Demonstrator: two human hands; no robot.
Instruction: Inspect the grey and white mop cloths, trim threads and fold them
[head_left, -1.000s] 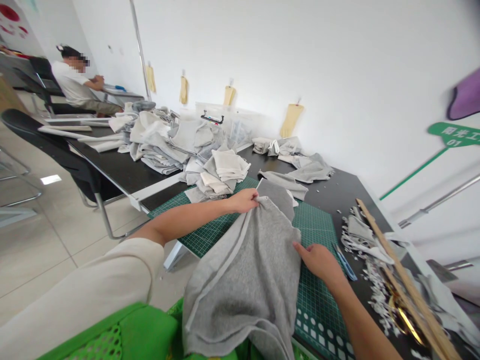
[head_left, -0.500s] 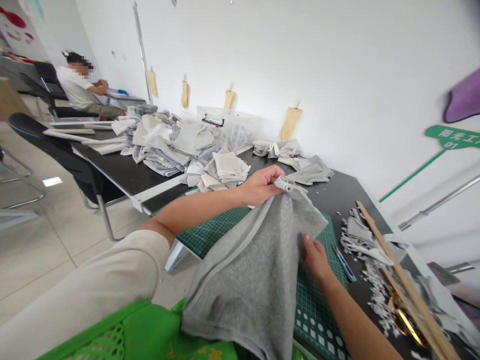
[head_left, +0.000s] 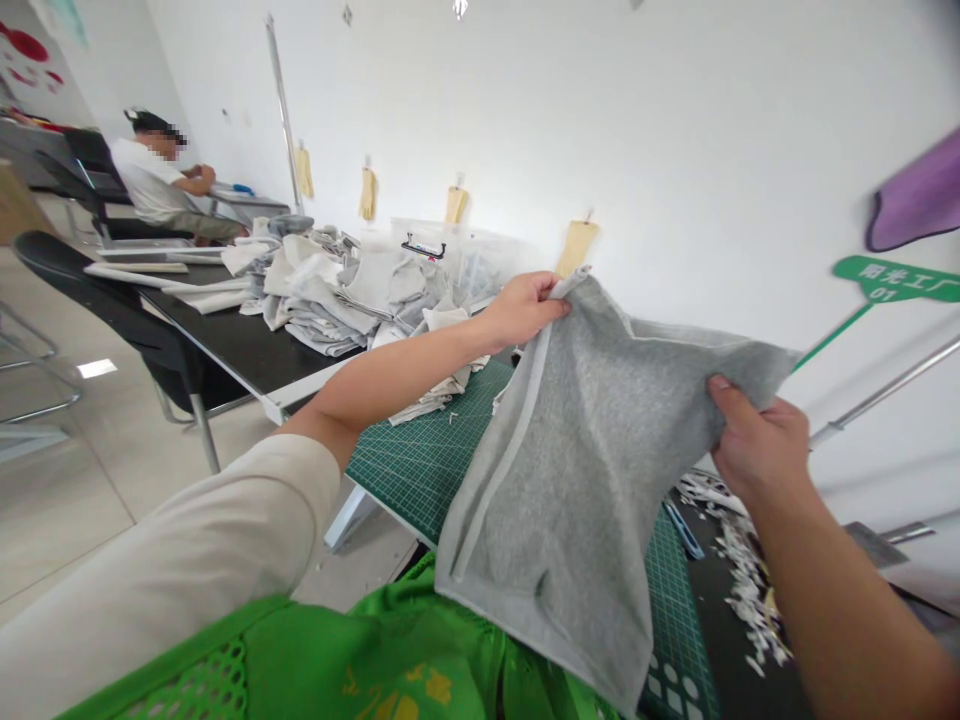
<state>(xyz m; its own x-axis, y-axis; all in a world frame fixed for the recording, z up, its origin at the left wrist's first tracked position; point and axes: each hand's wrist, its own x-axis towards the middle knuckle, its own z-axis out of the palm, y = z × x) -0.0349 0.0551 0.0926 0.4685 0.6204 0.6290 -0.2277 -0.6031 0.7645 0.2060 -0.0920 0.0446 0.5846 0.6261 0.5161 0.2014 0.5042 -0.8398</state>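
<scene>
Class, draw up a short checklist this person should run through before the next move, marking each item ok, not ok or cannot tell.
1. Left hand gripping the top corner of the grey fleece cloth: ok.
2. Right hand gripping the cloth's right corner: ok.
3. Cloth's lower corner clear of the green perforated basket: cannot tell.
4. Pale band along the cloth's left edge intact: cannot tell.
5. Blue-handled tool apart from both hands: ok.
</scene>
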